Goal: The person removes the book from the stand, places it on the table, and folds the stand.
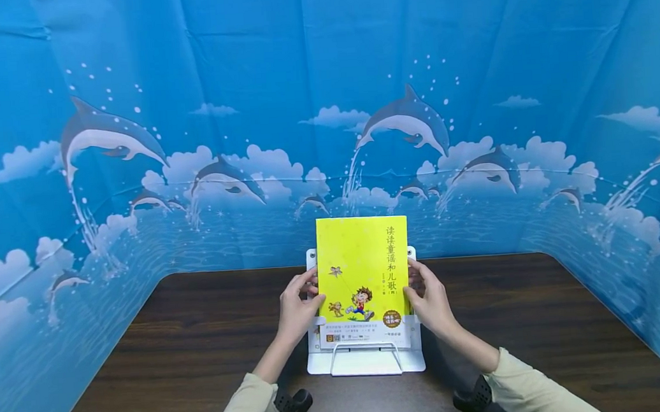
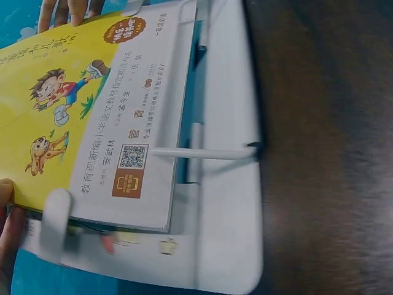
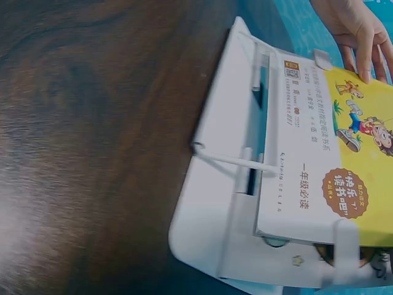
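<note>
At left, a left hand [image 1: 298,305] pinches one edge of a yellow book [image 1: 347,246], propped on a white stand [image 1: 412,358] mid-table, its foot behind a wire bar [image 2: 206,153]. At right, a right hand [image 1: 431,298] pinches the opposite edge. A dolphin backdrop [image 1: 275,76] hangs beyond.
</note>
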Tool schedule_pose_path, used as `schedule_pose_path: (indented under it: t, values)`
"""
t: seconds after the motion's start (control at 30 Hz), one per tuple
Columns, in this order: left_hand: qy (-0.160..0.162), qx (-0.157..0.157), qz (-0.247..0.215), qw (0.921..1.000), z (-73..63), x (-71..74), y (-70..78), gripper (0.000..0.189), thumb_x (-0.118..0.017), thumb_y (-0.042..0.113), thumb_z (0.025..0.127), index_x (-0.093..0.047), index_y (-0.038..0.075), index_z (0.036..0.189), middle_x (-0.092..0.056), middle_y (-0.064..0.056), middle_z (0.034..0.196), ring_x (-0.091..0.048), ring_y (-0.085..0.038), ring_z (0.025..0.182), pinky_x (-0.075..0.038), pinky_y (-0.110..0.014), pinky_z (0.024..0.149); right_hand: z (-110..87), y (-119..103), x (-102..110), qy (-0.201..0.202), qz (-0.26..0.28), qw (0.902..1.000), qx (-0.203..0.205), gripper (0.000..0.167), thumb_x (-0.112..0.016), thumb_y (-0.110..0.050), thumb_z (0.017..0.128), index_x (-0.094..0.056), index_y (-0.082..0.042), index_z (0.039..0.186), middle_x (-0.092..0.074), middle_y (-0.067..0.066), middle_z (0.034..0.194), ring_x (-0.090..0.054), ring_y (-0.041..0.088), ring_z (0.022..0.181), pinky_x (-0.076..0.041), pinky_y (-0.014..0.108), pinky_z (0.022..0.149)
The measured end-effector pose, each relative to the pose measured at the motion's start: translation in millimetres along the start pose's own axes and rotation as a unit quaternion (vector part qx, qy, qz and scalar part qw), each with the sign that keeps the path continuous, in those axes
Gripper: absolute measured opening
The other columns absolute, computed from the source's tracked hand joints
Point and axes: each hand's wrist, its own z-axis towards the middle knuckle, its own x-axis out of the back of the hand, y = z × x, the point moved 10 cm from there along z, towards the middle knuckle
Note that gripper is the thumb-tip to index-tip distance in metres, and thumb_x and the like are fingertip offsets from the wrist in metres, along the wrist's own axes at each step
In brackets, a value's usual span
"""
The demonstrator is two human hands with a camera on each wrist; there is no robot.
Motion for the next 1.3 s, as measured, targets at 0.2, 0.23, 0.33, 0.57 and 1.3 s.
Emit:
schedule_pose_path:
  t: [0.2,0.23,0.33,0.57,1.3]
  values:
    - [0.013,-0.02,0.003,0.9997,14.5,1.1,18.3,0.055,-0.066,-0.013,0.072,-0.057,0.006,0.122,-0.056,-0.008,0.098,-0.055,-0.019,0.081,-0.052,-0.021,0.065,13.3,-14.0,11.0,0.018,0.002,0.9994,0.029,0.057,-0.057,0.014,0.078,-0.041,0.0,0.131,-0.054,0.013,0.106,-0.054,0.023,0.089,-0.05,0.025,0.07]
    - [0.015,-0.027,0.005,0.9995,16.4,1.2,22.7,0.055,-0.066,-0.013,0.072,-0.056,0.007,0.123,-0.056,-0.007,0.099,-0.055,-0.018,0.082,-0.052,-0.021,0.065,14.9,-17.6,13.6,0.023,0.004,0.999,0.039,0.057,-0.057,0.014,0.078,-0.04,0.0,0.131,-0.054,0.014,0.106,-0.054,0.023,0.089,-0.05,0.024,0.069]
    - [0.026,-0.06,0.01,0.9978,21.2,1.8,38.0,0.055,-0.066,-0.012,0.073,-0.056,0.008,0.123,-0.056,-0.008,0.099,-0.056,-0.018,0.082,-0.053,-0.026,0.064,18.5,-28.4,21.5,0.039,0.006,0.9968,0.069,0.054,-0.057,0.013,0.079,-0.041,0.002,0.129,-0.054,0.014,0.105,-0.055,0.021,0.089,-0.051,0.024,0.068]
    - [0.068,-0.147,0.02,0.9865,16.0,2.5,78.3,0.052,-0.065,-0.012,0.074,-0.055,0.005,0.123,-0.057,-0.01,0.101,-0.057,-0.019,0.083,-0.054,-0.03,0.064,15.9,-54.8,41.8,0.094,0.007,0.983,0.158,0.055,-0.057,0.015,0.079,-0.041,0.002,0.13,-0.053,0.016,0.107,-0.055,0.021,0.092,-0.049,0.015,0.068]
    - [-0.032,-0.066,-0.09,0.9932,-12.8,-73.2,99.8,0.056,-0.064,-0.012,0.075,-0.051,0.004,0.127,-0.055,-0.01,0.103,-0.057,-0.023,0.087,-0.052,-0.02,0.067,-1.5,-44.1,117.7,0.068,-0.085,0.986,0.126,0.059,-0.057,0.015,0.079,-0.039,0.003,0.133,-0.053,0.016,0.106,-0.047,-0.001,0.092,-0.042,0.004,0.068]
